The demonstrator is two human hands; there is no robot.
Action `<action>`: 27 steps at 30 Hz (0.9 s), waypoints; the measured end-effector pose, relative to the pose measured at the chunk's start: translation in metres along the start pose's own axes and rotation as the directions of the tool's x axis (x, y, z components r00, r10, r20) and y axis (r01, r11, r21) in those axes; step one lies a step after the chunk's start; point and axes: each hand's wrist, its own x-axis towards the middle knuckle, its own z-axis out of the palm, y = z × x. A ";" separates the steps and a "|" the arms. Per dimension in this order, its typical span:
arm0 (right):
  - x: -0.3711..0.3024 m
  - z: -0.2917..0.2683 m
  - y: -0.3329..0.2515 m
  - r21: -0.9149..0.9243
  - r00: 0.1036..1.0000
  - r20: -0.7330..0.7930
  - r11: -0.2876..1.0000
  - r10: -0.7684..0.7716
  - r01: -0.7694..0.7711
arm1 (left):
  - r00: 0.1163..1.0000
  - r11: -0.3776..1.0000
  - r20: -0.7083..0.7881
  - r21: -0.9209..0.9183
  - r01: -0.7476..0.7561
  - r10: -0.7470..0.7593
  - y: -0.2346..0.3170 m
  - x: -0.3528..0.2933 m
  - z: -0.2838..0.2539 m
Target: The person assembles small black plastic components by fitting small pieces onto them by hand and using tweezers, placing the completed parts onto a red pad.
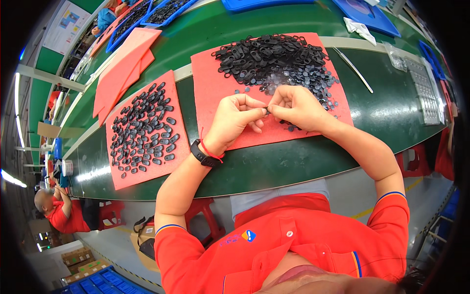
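My left hand [236, 120] and my right hand [299, 109] meet over a pink foam mat [208, 81], fingertips pinched together. Between them is a small dark piece [267, 110], mostly covered by the fingers, so its kind is unclear. Beyond the hands lies a heap of black plastic parts with oval loops [259, 56]. Small round grey discs [311, 78] spread along the heap's near right side, partly behind my right hand. On a second pink mat [125, 180] to the left, many black oval pieces [147, 125] are laid out loosely.
Spare pink foam sheets [120, 73] are stacked at the far left. Blue trays [169, 12] of black parts stand behind them. On the right lie a thin white stick [353, 70], a white cloth [360, 29] and a compartmented tray [424, 93]. Another person [66, 215] sits at left.
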 end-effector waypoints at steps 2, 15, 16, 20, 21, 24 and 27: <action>0.000 0.000 0.000 -0.004 1.000 -0.003 1.000 -0.008 0.008 | 1.000 1.000 0.001 0.006 -0.009 0.009 0.000 0.000 0.000; -0.002 0.001 -0.006 -0.048 0.998 0.029 0.998 0.052 -0.050 | 1.000 1.000 -0.006 -0.004 -0.002 0.002 0.000 0.000 0.001; -0.002 0.001 -0.005 -0.048 0.998 0.028 0.998 0.053 -0.051 | 1.000 1.000 0.003 0.000 -0.004 0.004 0.001 0.000 0.001; 0.000 -0.004 -0.013 0.076 0.998 0.026 0.995 0.059 -0.061 | 1.000 0.999 0.009 -0.053 -0.007 0.008 0.003 0.000 -0.001; 0.000 -0.006 -0.018 0.161 0.988 0.079 0.976 0.133 -0.144 | 1.000 0.997 0.012 -0.077 0.010 -0.009 0.004 0.000 -0.002; 0.002 -0.011 -0.015 0.163 0.974 0.147 0.967 0.173 -0.196 | 0.999 0.994 0.015 -0.102 0.036 -0.034 0.006 -0.001 -0.002; 0.004 -0.011 -0.013 0.171 0.972 0.154 0.964 0.176 -0.201 | 0.999 0.994 0.013 -0.100 0.046 -0.045 0.006 0.000 -0.004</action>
